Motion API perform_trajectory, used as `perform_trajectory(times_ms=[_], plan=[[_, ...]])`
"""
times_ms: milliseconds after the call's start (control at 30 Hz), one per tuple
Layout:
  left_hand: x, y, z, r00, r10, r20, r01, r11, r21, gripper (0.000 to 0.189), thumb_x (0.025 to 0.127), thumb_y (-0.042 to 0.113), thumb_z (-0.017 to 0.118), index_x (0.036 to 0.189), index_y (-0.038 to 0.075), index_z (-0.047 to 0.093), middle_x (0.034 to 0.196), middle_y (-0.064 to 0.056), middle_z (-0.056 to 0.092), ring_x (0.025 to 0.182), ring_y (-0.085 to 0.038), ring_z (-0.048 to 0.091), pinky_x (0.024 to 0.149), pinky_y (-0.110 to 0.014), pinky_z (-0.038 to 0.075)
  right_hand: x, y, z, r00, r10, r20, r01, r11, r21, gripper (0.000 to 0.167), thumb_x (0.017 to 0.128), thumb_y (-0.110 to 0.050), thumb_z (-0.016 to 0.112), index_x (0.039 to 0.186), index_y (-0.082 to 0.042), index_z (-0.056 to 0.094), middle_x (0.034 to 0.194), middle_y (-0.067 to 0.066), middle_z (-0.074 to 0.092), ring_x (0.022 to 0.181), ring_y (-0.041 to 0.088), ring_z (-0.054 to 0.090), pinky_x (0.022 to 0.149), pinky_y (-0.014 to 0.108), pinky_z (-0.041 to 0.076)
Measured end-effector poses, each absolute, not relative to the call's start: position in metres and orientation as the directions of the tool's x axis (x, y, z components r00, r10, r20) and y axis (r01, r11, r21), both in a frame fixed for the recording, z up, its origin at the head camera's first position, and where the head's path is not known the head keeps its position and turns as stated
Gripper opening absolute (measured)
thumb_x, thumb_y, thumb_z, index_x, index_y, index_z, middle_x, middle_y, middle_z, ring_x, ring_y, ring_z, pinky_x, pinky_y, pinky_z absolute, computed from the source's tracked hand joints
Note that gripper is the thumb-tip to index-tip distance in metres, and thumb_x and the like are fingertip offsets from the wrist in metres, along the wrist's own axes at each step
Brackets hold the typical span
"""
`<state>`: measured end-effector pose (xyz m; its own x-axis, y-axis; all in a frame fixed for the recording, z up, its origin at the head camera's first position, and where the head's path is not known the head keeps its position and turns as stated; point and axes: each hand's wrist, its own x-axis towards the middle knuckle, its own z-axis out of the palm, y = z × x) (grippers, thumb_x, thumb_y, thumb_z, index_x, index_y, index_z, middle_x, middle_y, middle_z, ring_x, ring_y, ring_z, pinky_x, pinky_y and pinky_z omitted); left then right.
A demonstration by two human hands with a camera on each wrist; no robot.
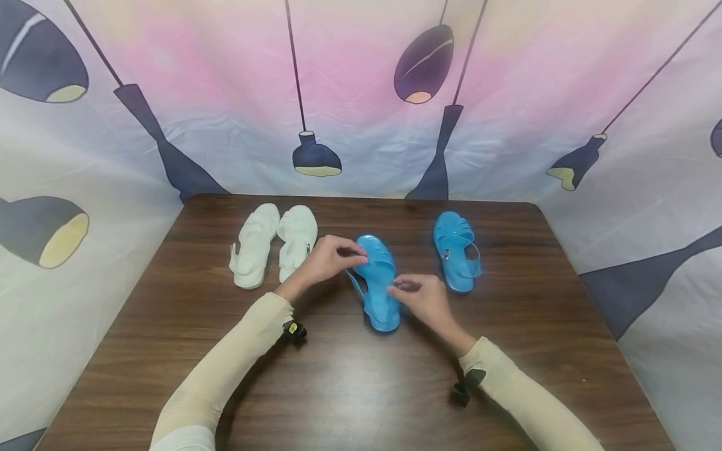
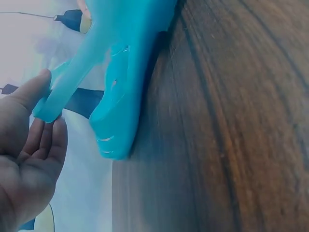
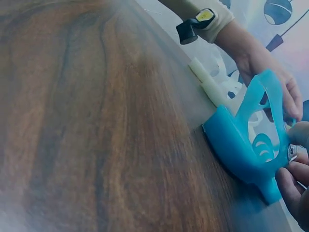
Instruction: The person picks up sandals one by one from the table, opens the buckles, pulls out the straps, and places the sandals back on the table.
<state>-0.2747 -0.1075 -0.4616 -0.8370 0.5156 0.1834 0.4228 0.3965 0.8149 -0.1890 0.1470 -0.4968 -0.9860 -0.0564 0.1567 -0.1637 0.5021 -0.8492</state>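
Note:
A blue sandal (image 1: 379, 282) lies on the table with its toe pointing away, between my two hands. My left hand (image 1: 329, 258) is at its front left side in the head view. In the left wrist view, that hand's thumb and fingers pinch a looped blue strap (image 2: 67, 94). On the sandal's other side is my right hand (image 1: 425, 300). The right wrist view shows its fingers pinching the strap around a small metal buckle (image 3: 292, 152). The fingers partly cover the buckle.
A second blue sandal (image 1: 455, 250) lies to the right, beyond my right hand. At the left lies a pair of white sandals, one farther out (image 1: 256, 247) and one (image 1: 296, 235) partly behind my left hand. A printed cloth (image 1: 361, 75) hangs behind the wooden table (image 1: 350, 388).

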Motion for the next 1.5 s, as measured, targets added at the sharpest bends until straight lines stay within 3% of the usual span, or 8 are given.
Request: perform_trajectory(times_ms=[267,533,733,867,1133,1333,1500], plan=[[-0.276,-0.093,-0.467,-0.841,0.509,0.183,0.437,0.439,0.785,0.021,0.094,0.031,0.076,0.105,0.014,0.08,0.101,0.005,0.077,0.096,-0.012,0.068,0.086,-0.034,0.058,-0.189,0.15,-0.497,-0.988,-0.078,0.136,-0.157,0.494,-0.855,0.026,0.085,-0.034,0.085,0.1,-0.014,0.081,0.098,0.001,0.078,0.091,0.017,0.075,0.079,0.036,0.062],[-0.281,-0.077,-0.47,-0.792,0.575,0.205,0.529,0.479,0.7,0.023,0.094,0.029,0.076,0.107,0.011,0.081,0.104,0.002,0.078,0.101,-0.013,0.07,0.087,-0.034,0.058,-0.188,0.153,-0.495,-0.991,-0.078,0.106,-0.131,0.487,-0.864,0.028,0.088,-0.038,0.081,0.102,-0.014,0.079,0.1,0.002,0.078,0.088,0.017,0.075,0.076,0.034,0.062],[-0.284,-0.077,-0.47,-0.761,0.621,0.186,0.556,0.478,0.68,0.039,0.095,0.031,0.075,0.125,0.008,0.073,0.12,-0.004,0.074,0.115,-0.018,0.068,0.098,-0.038,0.055,-0.191,0.156,-0.495,-0.991,-0.111,0.078,-0.125,0.523,-0.843,0.034,0.09,-0.045,0.078,0.108,-0.015,0.078,0.105,0.001,0.076,0.091,0.016,0.074,0.078,0.036,0.062],[-0.276,-0.084,-0.468,-0.793,0.573,0.206,0.529,0.479,0.701,0.044,0.098,0.034,0.071,0.133,0.008,0.068,0.127,-0.003,0.071,0.118,-0.02,0.066,0.098,-0.041,0.055,-0.192,0.16,-0.493,-0.987,-0.156,0.043,-0.124,0.557,-0.821,0.04,0.091,-0.049,0.075,0.114,-0.016,0.076,0.111,0.002,0.075,0.094,0.017,0.073,0.079,0.037,0.062],[-0.234,-0.1,-0.47,-0.899,0.377,0.222,0.396,0.488,0.778,0.027,0.1,0.026,0.068,0.118,0.006,0.069,0.099,-0.003,0.07,0.086,-0.016,0.064,0.075,-0.031,0.055,-0.192,0.167,-0.488,-0.976,-0.214,-0.049,-0.093,0.603,-0.793,0.044,0.094,-0.046,0.073,0.127,-0.018,0.068,0.123,0.002,0.07,0.1,0.019,0.07,0.082,0.039,0.06],[-0.207,-0.1,-0.482,-0.964,0.264,0.011,0.137,0.461,0.877,0.037,0.099,0.028,0.069,0.128,0.005,0.061,0.11,-0.008,0.069,0.089,-0.017,0.065,0.07,-0.029,0.057,-0.19,0.167,-0.487,-0.951,-0.292,-0.096,-0.094,0.574,-0.813,0.048,0.095,-0.046,0.07,0.135,-0.02,0.063,0.132,0.003,0.065,0.106,0.02,0.068,0.083,0.038,0.06],[-0.195,-0.093,-0.49,-0.944,0.298,-0.144,-0.014,0.398,0.917,0.047,0.1,0.033,0.067,0.134,0.002,0.059,0.12,-0.012,0.07,0.099,-0.019,0.07,0.078,-0.033,0.06,-0.192,0.165,-0.49,-0.943,-0.314,-0.108,-0.102,0.584,-0.805,0.05,0.095,-0.05,0.069,0.137,-0.022,0.064,0.132,0.002,0.066,0.108,0.021,0.067,0.084,0.039,0.058]])
